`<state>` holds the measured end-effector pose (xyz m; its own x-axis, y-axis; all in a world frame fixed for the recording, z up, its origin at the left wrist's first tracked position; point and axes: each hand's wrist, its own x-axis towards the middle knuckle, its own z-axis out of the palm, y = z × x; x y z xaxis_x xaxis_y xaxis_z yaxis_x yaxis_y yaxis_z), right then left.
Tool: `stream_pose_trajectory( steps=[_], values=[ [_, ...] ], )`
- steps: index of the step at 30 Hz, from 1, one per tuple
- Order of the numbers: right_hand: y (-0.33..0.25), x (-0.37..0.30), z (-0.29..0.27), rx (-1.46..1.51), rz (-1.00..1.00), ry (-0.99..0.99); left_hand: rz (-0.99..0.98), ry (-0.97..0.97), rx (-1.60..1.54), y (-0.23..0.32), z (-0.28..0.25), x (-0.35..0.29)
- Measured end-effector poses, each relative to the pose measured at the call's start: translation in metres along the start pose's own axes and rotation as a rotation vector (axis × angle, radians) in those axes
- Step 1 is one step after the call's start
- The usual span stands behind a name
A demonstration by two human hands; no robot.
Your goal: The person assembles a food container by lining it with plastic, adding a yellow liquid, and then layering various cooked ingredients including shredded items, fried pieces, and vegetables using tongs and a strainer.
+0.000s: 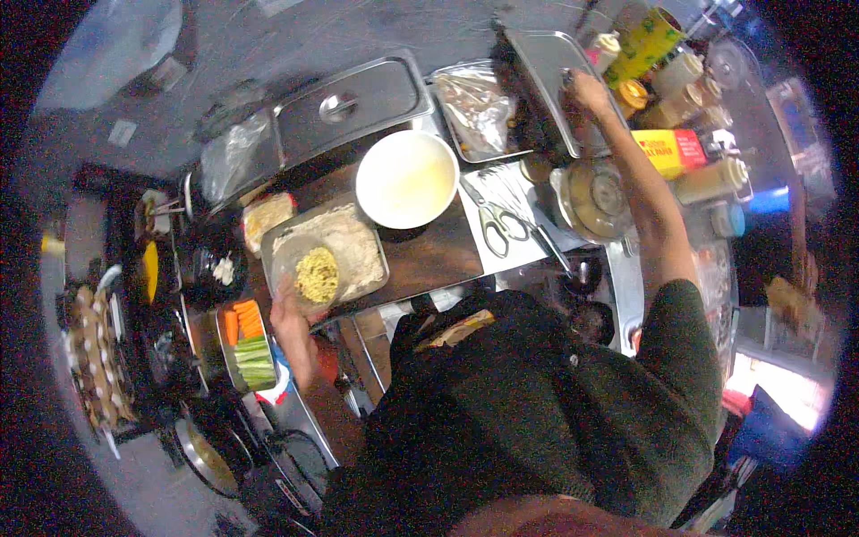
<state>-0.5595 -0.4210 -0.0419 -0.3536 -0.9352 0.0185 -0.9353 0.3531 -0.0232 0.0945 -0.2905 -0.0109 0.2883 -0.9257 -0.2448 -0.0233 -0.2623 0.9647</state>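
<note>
My left hand is closed on the near side of a small clear container with yellow crumbly food in it. That container is over a metal tray of pale, flour-like powder. Out at the far right, my right hand has its fingers closed at the handle of a metal pan lid, which appears tilted. Between my hands, a white bowl of pale yellow liquid overlaps the tray's corner.
Scissors and other utensils lie on a white sheet. A lidded steel pan and a foil-lined tray stand behind. Squeeze bottles crowd the right. Carrot sticks and celery fill a container at left.
</note>
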Motion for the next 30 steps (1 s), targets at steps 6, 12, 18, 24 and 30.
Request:
stream_pose_trajectory(
  steps=[6,12,18,24,30],
  values=[
    [-0.083,-0.056,-0.057,0.108,-0.327,0.293,-0.021,-0.097,0.05,-0.004,-0.012,0.0],
    [-0.224,-0.073,-0.09,0.435,-0.603,-0.11,0.023,-0.184,0.026,0.0,0.005,0.004],
    [-0.347,-0.027,-0.048,0.113,-0.799,0.019,0.108,-0.265,0.066,0.026,-0.014,-0.028],
    [-0.383,-0.041,-0.043,0.132,-0.763,0.188,0.059,-0.233,-0.181,-0.004,-0.043,-0.041],
    [-0.406,-0.1,-0.122,0.249,-0.902,0.413,-0.232,-0.095,-0.162,-0.059,-0.038,-0.027]
  ],
)
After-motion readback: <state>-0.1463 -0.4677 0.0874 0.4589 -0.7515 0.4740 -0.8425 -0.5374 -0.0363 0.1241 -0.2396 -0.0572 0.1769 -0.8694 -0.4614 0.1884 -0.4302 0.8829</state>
